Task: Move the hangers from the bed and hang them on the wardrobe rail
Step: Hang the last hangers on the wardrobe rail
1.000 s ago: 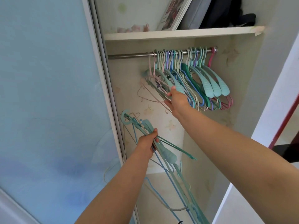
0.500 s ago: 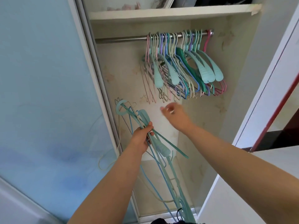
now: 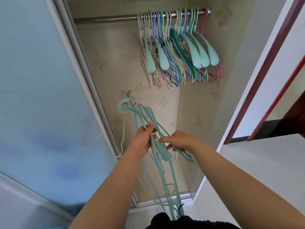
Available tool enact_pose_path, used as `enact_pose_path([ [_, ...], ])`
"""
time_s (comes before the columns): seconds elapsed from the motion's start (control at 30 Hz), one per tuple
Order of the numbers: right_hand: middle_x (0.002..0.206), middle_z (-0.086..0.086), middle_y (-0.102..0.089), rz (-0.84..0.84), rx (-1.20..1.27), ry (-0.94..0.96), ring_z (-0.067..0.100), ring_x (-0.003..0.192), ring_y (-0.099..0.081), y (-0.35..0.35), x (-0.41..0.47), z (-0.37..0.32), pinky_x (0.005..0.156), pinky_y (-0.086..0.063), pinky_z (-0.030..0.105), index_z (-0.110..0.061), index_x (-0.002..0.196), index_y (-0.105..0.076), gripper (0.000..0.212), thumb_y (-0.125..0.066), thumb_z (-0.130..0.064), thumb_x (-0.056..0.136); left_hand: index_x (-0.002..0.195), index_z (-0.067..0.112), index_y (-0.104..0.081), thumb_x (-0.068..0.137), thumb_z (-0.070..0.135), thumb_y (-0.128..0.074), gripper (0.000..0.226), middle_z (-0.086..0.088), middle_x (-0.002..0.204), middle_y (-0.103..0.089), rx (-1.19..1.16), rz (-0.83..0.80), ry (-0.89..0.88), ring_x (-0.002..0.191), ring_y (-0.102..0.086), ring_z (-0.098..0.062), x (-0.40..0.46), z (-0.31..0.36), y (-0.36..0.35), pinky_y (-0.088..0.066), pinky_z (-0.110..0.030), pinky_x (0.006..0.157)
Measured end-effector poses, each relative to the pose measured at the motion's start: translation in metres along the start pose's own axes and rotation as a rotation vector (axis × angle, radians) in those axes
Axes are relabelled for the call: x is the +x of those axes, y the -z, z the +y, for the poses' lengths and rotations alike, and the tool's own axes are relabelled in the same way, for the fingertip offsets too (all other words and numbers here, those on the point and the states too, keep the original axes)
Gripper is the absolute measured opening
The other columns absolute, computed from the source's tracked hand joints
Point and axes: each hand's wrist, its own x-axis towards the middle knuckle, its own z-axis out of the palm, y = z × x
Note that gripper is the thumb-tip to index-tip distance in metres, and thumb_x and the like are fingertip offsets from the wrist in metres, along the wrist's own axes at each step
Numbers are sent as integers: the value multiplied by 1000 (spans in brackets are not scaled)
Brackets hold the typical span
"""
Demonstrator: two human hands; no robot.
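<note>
Now both hands low: L [image 3: 143,139] grips hanger bundle [image 3: 162,151], R [image 3: 179,141] pinches one.

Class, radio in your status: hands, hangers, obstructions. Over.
Left hand grips hanger bundle. Right hand pinching one green hanger from it. Rail left half free; nothing blocking.

Below the wardrobe rail [image 3: 105,18] with its hung hangers [image 3: 178,50], left hand [image 3: 144,140] grips a hanger bundle [image 3: 162,151]; right hand [image 3: 181,140] pinches one.
</note>
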Motion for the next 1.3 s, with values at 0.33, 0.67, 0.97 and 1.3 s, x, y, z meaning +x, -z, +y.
enact_pose_path([
  [0.33, 113, 3, -59, 344, -62, 75, 25, 99, -60, -5, -7, 36, 81, -49, 37, -18, 136, -31, 84, -64, -49, 66, 87, 15, -61, 87, 46, -64, 30, 2, 67, -56, 50, 66, 101, 50, -51, -11, -9, -25, -10, -44, -26, 54],
  [0.67, 119, -2, -56, 400, -177, 137, 26, 102, -58, 18, -6, 58, 85, -47, 38, -26, 137, -28, 79, -62, -45, 68, 89, 11, -51, 87, 21, -60, 14, -1, 69, -52, 267, 153, 94, 48, -50, -13, -4, -39, -4, -40, -26, 54],
  [0.97, 84, -13, -45, 313, -157, 113, 20, 85, -56, 42, 4, 77, 74, -46, 34, -24, 136, -31, 73, -64, -36, 72, 85, 14, -50, 90, 60, -46, 47, 3, 68, -48, 300, 155, -9, 48, -47, -11, -7, -50, -7, -39, -28, 57],
  [1.3, 104, -10, -52, 502, -233, 112, 24, 87, -59, 33, 2, 83, 67, -41, 31, -31, 134, -28, 75, -57, -46, 66, 139, 30, -35, 86, 60, -54, 64, -1, 89, -55, 210, 179, -32, 42, -49, -3, 3, -52, -16, -46, -21, 47],
])
